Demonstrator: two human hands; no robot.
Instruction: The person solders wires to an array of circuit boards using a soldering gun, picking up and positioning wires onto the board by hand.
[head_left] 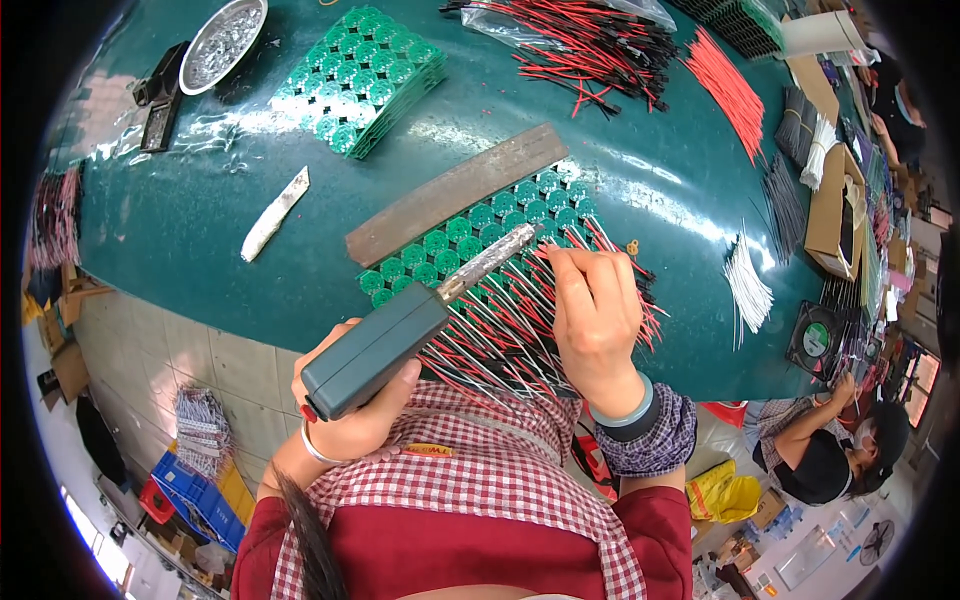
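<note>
A green circuit panel point(435, 243) is lying flat on the tabletop point(180, 230) in front of the person, with red, black and white wires point(500, 345) fanning from its near side. The left hand point(350, 415) is closing around the handle of a soldering tool point(375, 350), whose tip is pointing at the panel's wired side. Beside that tip, the right hand point(600, 300) is pinching a wire between thumb and forefinger. A metal bar point(455, 195) is resting along the panel's far edge.

Farther out, an oval metal bowl point(187, 70) is holding silvery bits point(228, 42), near a stack of green panels point(365, 75). A clear plastic bag point(490, 27) is lying beneath loose red and black wires. At the right, a cardboard box point(828, 225) is standing open, holding what seem to be dark items. A yellow label point(427, 450) is showing lettering on the checked apron point(540, 480); a blue crate point(195, 500) is bearing pale lettering.
</note>
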